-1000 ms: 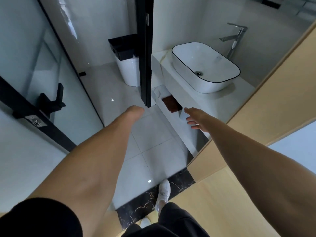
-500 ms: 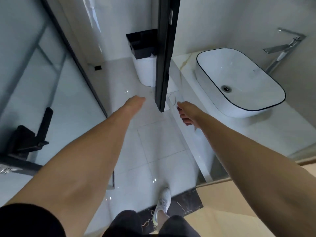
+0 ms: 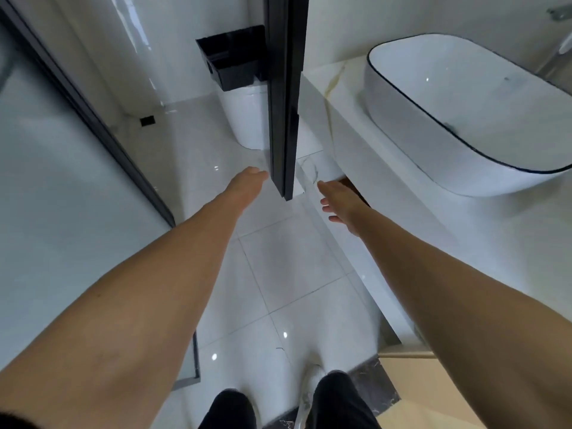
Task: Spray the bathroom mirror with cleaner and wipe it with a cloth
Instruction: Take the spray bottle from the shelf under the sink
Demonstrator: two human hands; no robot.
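Observation:
Both my arms reach forward over the white tiled floor. My left hand (image 3: 247, 182) is stretched out just left of a black door frame edge (image 3: 283, 97); its fingers look curled and hold nothing that I can see. My right hand (image 3: 335, 198) is open with fingers apart, close to the front edge of the white marble counter (image 3: 340, 125), above a dark opening under the counter. No mirror, spray bottle or cloth is in view.
A white basin with a black rim (image 3: 464, 113) sits on the counter at the right. A white bin with a black liner (image 3: 241, 88) stands behind the door edge. A glass partition with a dark frame (image 3: 77, 144) lines the left. My feet stand at the threshold.
I have stepped forward into the bathroom: the basin and counter came closer and the wooden wall slid out of view. Both hands moved nearer the black door edge.

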